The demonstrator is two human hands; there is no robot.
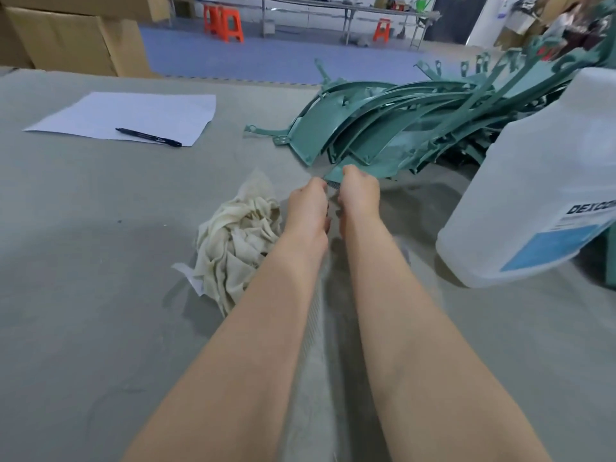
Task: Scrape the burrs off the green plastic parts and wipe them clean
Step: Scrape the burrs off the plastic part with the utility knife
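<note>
hands close together — left hand and right hand seemingly both curled on a green plastic part.

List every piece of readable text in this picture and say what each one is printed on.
"DEXCO", cut off by the frame edge: black capitals on the white-and-blue label of the large translucent white plastic jug.
Smaller print under that word on the label: too blurred to read.
White marking on the black pen lying on the white paper sheet: too small to read.
Blue-and-white signs on the far wall: blurred, unreadable.
</note>
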